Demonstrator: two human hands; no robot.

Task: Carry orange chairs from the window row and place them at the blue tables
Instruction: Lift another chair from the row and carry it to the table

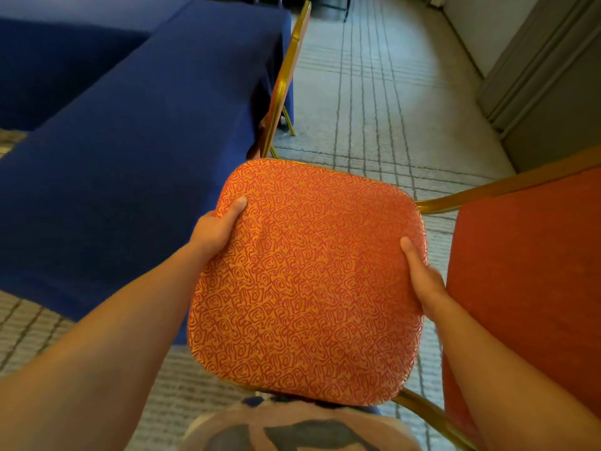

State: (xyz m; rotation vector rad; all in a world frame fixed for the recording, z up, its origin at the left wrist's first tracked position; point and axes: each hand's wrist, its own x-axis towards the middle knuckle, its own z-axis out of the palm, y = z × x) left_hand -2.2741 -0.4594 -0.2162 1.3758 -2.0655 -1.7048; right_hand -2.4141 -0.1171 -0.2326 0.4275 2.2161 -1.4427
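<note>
Head view, orange chair (305, 281): the padded seat fills the centre, a rounded square in orange cloth with a dense red swirl pattern. It is seen from above and tilts slightly.
Head view, backrest (527, 271): a plain red-orange panel at the right edge of the picture, joined to the seat by a gold frame (435, 206).
Head view, chair position: directly before the person and just beside the right long edge of the blue table (130, 157), toward its near corner. The legs are hidden, so contact with the carpet cannot be told.
Head view, left hand (216, 229): grips the seat's left edge, thumb flat on the cloth, fingers hidden beneath.
Head view, right hand (422, 278): grips the seat's right edge, thumb on top, fingers curled under out of sight.
Head view, blue table: draped to the floor in dark blue cloth and running from the lower left toward the top centre.
Head view, second chair (286, 76): seen edge-on with a gold frame, standing at the table's far right corner, ahead of the held chair.
Head view, carpet (374, 92): pale grey with dark crossing lines, forming an aisle between the table and the wall (553, 76).
Head view, shirt (292, 431): pale with a dark print, at the bottom edge below the seat.
</note>
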